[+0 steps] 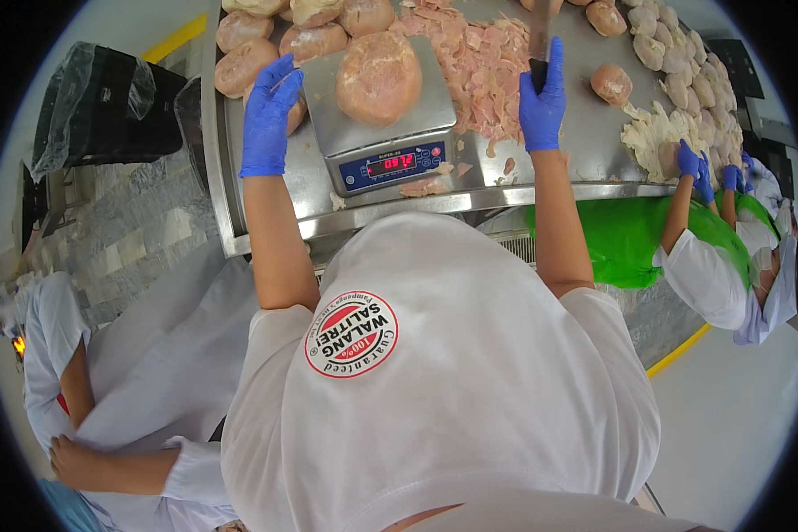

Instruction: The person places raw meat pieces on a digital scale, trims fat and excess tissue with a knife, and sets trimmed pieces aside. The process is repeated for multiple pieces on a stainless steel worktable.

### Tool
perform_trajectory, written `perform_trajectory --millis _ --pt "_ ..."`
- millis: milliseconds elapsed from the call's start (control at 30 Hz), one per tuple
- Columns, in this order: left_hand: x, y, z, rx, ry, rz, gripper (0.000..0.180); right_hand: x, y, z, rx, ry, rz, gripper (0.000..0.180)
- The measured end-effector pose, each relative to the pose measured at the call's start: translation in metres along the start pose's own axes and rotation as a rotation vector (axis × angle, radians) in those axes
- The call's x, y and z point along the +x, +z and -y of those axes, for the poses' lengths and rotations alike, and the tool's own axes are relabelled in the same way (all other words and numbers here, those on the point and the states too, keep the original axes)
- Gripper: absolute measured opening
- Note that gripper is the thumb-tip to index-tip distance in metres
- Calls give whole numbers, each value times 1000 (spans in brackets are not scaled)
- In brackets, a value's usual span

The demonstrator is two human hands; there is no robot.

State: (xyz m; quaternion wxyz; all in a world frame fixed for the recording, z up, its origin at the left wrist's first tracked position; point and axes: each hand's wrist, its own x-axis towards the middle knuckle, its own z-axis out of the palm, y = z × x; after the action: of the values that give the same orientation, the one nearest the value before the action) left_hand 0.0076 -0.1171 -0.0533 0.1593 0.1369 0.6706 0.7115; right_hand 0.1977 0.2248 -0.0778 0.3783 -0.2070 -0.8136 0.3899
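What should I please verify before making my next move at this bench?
1. Knife grip: ok; the blue-gloved right hand holds the black-handled steel knife, blade pointing away from the body.
2. Load: ok; one rounded, pale-pink piece of meat rests on the flat silver weighing scale.
3. Readout: ok; the red digital display is lit.
4. Left hand free of the scale: cannot tell; the blue-gloved left hand is beside its left edge, contact unclear.
5. Scale's front free of scraps: not ok; small pink meat scraps lie there.
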Motion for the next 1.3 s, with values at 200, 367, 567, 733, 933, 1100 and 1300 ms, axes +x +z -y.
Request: perform_trajectory --millis 200,367,567,733,933,1100,1300 --pt "-8 -5 -4 43 41 19 44 16 -9 -10 170 185 69 77" --pt "-13 19 23 168 8 -50 68 10 1 9 50 199 160 80" --pt "9 64 33 250 -5 -42 90 1 16 -2 219 193 247 75" --pt "16 71 18 266 -154 194 89 0 25 2 364 730 308 65" --pt "23 56 29 62 -166 342 84 -11 63 22 588 614 331 66" --pt "29 40 24 223 -176 257 89 -6 75 48 591 647 491 46" --pt "-7 53 19 268 -170 263 99 -31 99 48 642 641 346 40"
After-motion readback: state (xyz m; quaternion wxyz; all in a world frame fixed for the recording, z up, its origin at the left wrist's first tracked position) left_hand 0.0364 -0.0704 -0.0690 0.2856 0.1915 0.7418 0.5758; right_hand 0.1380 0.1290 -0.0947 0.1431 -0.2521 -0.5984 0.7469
